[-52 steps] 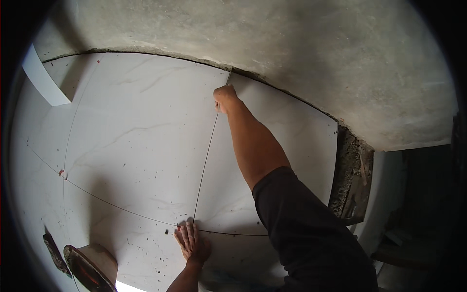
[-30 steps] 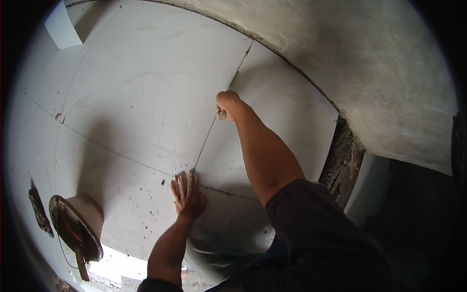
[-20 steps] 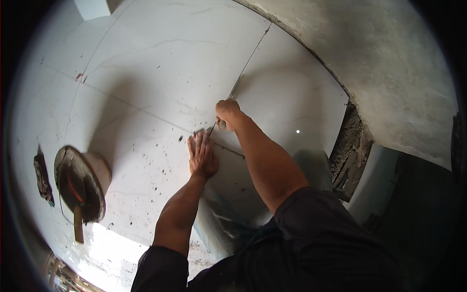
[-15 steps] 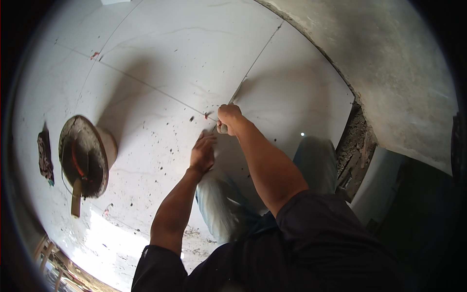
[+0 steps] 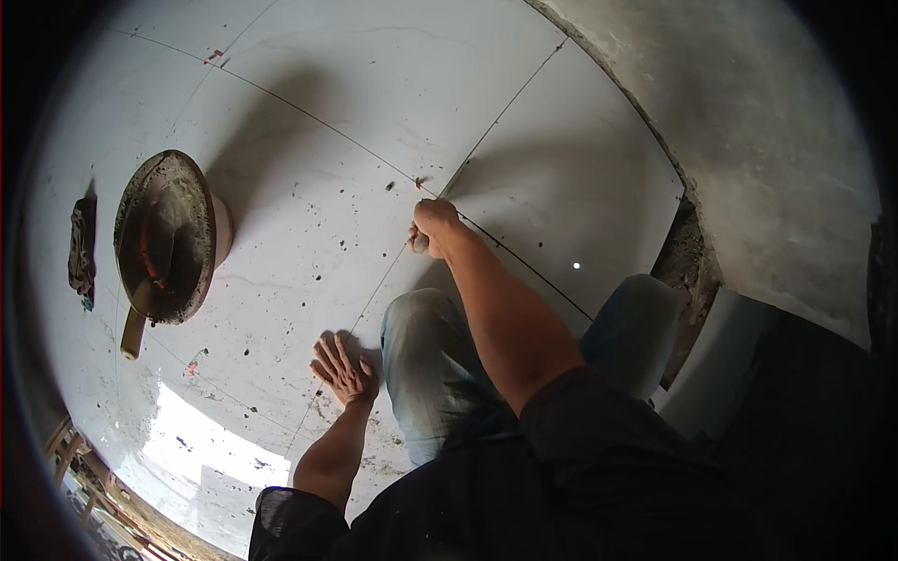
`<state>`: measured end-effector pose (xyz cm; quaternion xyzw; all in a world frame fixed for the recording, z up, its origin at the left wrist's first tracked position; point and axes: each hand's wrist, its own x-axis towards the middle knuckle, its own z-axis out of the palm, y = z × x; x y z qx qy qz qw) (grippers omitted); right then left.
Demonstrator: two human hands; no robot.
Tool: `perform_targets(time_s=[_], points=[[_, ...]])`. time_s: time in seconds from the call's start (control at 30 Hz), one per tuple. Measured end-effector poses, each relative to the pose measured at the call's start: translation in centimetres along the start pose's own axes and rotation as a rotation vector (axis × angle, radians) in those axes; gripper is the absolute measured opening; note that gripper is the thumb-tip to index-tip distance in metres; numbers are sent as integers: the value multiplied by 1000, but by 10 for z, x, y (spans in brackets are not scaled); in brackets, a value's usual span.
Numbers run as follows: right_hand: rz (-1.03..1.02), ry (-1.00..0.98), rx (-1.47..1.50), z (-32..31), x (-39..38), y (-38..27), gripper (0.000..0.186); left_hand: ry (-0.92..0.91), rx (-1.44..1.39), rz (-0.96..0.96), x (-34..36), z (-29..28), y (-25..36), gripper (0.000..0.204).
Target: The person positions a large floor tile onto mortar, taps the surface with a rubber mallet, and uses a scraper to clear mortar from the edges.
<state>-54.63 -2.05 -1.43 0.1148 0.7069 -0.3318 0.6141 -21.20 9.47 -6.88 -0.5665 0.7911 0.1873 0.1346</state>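
My right hand (image 5: 435, 222) is closed around a hand tool (image 5: 420, 244) whose rounded, pale handle end pokes out below the fist. Its working end is hidden by the hand, at the corner where the seams between large white floor tiles (image 5: 505, 196) meet. A small red piece (image 5: 418, 182) sits on the seam just beyond the fist. Lower and to the left, my left hand (image 5: 344, 371) lies flat on the tiles with its fingers spread, holding nothing, beside my bent knee.
At left stands a mortar-crusted bucket (image 5: 213, 224) with a wooden-handled tool (image 5: 134, 332) leaning in it. Beyond it lies a dark crumpled item (image 5: 82, 245). A grey wall (image 5: 767, 140) rises at right, with a rubble-filled gap (image 5: 686, 248) near its foot. Crumbs dot the tiles.
My left hand has moved back toward me and left, away from the right hand, and now lies flat on the tiles. The right hand keeps its grip; the view has shifted.
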Motion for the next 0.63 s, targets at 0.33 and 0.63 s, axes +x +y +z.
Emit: perform_targets(time_s=[0.33,0.63], points=[[13,-43,292,-50,-154,-34,9,43,-3,45,0,1,1,79],[-352,603,-716,-359,-298,61,33,121,192,33,-1,20,2,84]])
